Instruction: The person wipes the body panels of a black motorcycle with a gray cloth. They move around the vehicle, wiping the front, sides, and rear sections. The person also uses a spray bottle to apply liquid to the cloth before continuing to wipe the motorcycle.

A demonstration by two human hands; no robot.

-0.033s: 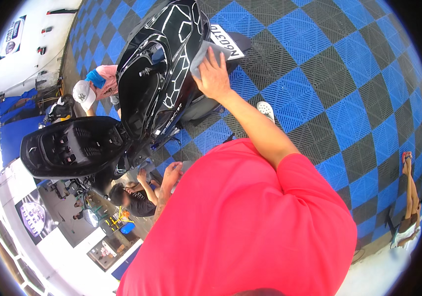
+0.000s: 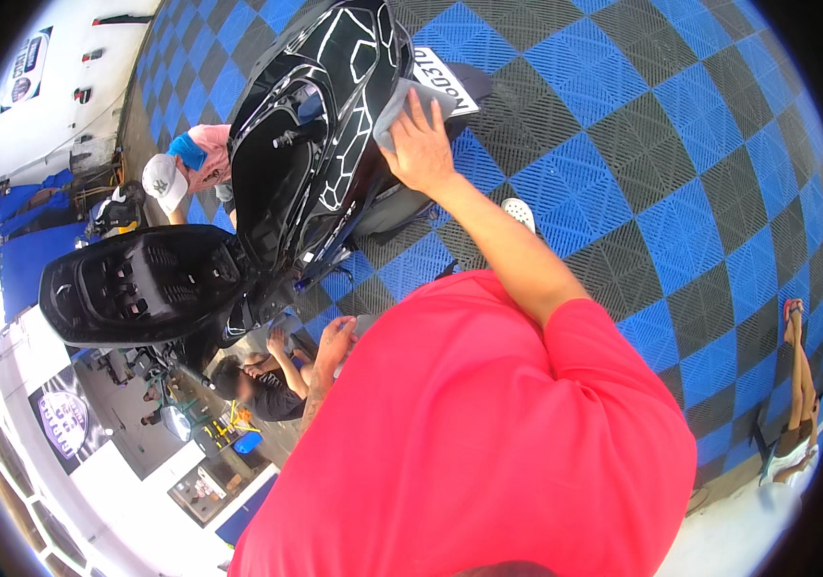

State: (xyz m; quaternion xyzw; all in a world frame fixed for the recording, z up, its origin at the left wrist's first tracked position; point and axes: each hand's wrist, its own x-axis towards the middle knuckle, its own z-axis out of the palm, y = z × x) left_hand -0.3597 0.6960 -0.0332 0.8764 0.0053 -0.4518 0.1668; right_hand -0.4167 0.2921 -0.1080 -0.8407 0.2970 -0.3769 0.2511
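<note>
My right hand (image 2: 421,152) presses a grey cloth (image 2: 388,113) against the rear side panel of a black scooter (image 2: 359,125), beside its white number plate (image 2: 447,81). The fingers lie spread over the cloth. White hexagon lines mark the black bodywork. The seat (image 2: 147,287) is tipped up, and the storage well (image 2: 272,183) below it lies uncovered. My left hand (image 2: 336,337) is low beside the scooter, its fingers curled. Something grey shows next to it, and I cannot make out what those fingers hold.
A person in a white cap and pink top (image 2: 202,159) stands across the scooter. Another in black (image 2: 277,389) is low near its front. Blue and black tiles (image 2: 585,173) cover the floor; a white shoe (image 2: 518,213) stands there. Someone's legs (image 2: 799,375) show at far right.
My right hand and the cloth have shifted very slightly to the right. The scooter and my left hand look much the same.
</note>
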